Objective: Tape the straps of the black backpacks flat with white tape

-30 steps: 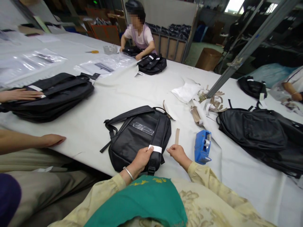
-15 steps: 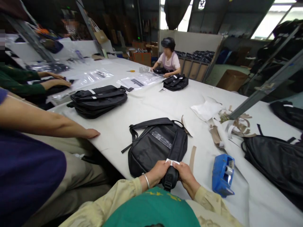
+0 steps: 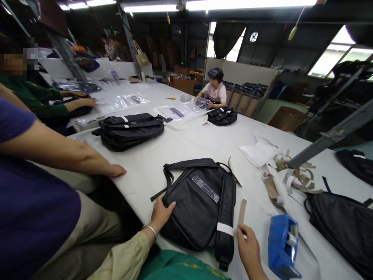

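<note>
The black, smooth-faced backpack (image 3: 198, 212) lies on the white cloth-covered counter (image 3: 186, 144). Right of it come a narrow flat beige strip (image 3: 242, 211), a blue boxy plastic tape dispenser (image 3: 281, 243), then a large black bag (image 3: 340, 225). Behind the dispenser, curled tan-and-white scraps (image 3: 304, 177) lie beside a grey metal post (image 3: 332, 136). Behind and left sits a bulky black bag (image 3: 131, 134).

Passage: tabletop (image 3: 186, 144) beyond near backpack (image 3: 201, 217) | Obstacles: blue tape dispenser (image 3: 278, 245), slanted post (image 3: 346, 126), paper scraps (image 3: 301, 179)
</note>
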Motion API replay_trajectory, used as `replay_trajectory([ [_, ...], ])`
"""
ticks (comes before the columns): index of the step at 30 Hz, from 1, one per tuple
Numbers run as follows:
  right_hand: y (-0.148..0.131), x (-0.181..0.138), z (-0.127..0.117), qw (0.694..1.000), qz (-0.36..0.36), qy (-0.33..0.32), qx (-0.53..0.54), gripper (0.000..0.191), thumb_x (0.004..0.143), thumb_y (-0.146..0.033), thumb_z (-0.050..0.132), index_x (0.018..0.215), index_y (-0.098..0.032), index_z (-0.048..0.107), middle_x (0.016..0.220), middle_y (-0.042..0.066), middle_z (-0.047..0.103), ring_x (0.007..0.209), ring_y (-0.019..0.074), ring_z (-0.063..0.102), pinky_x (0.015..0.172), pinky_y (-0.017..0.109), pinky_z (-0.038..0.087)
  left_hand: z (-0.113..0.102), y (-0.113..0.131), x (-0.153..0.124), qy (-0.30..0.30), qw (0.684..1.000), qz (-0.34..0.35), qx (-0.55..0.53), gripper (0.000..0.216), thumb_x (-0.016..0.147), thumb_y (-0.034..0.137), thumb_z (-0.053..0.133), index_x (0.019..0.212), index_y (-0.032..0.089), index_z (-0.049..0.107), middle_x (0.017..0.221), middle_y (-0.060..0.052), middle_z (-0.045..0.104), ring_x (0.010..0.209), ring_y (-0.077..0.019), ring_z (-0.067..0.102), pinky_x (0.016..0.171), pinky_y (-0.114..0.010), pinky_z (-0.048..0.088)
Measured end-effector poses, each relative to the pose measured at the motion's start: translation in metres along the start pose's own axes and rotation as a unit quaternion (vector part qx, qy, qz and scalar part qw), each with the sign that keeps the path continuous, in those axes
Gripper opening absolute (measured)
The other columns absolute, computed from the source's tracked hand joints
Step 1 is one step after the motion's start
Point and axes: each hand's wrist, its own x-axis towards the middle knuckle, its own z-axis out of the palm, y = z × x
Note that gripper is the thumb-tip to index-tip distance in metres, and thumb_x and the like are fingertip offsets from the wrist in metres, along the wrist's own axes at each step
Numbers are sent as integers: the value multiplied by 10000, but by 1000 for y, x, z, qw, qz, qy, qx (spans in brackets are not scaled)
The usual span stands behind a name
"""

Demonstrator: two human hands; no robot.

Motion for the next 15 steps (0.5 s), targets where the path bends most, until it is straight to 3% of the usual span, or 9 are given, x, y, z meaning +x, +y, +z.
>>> replay_trajectory([
  [3,-38,7,15,993,-115,-13,4,234,842,-345,458,920,-206,628,1063,126,640,1047,265,583,891,389,485,15,-4,-41,-76,997,6,-13,483,772,454,617,1130,158,485,1022,-117,660,949,-264,641,814,-352,486],
  [6,-59,7,38,975,-187,-122,-16,184,841,-240,462,914,-211,629,995,99,643,984,235,592,918,367,465,12,6,-78,-246,964,97,21,255,790,450,571,843,200,577,743,-44,667,705,-231,636,649,-319,465],
  [8,-57,3,53,965,-183,-183,-48,176,803,-193,498,913,-201,635,945,91,640,947,236,591,909,362,461,1,16,-80,-317,933,165,30,279,811,446,542,669,209,573,608,-20,623,603,-204,597,604,-306,437],
  [10,-47,-1,63,965,-152,-202,-77,187,760,-160,527,909,-186,637,935,95,632,947,243,584,909,362,454,-11,27,-60,-268,943,196,4,312,855,441,487,694,204,611,647,-26,638,638,-191,603,651,-300,449],
  [13,-33,-1,71,967,-118,-207,-95,179,735,-145,541,883,-185,633,929,89,625,940,235,582,899,340,452,-16,38,-5,-121,976,181,-16,338,840,420,519,1030,167,636,988,-98,678,937,-226,627,841,-325,466],
  [15,-30,4,75,965,-109,-214,-110,143,741,-152,544,849,-192,630,912,80,621,925,225,580,884,326,450,-11,40,27,-122,979,164,12,538,724,392,655,1183,122,582,1179,-161,622,1117,-276,568,950,-363,434],
])
